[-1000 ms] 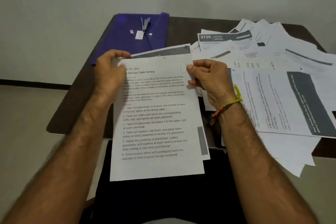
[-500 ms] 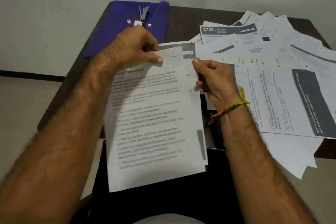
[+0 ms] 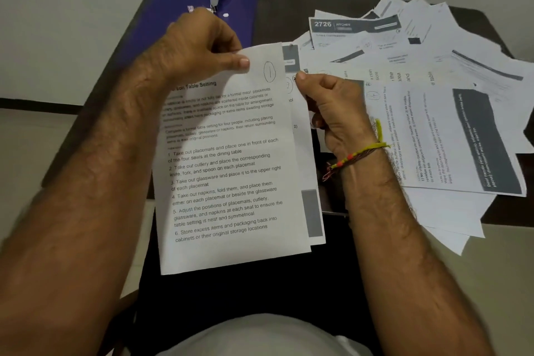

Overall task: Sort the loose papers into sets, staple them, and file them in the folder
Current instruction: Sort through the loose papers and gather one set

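Dark table (image 3: 277, 3) before me: my left hand (image 3: 202, 46) pinches the top sheet (image 3: 231, 170) at its upper edge, my right hand (image 3: 332, 107) grips the pages behind it. Beyond the sheet lies the purple folder (image 3: 179, 9); right of it, loose papers (image 3: 433, 89).

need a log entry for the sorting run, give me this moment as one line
step: collating set | left hand: pinches front sheet top | right hand: holds back sheets | folder: on table | stapled: not yet
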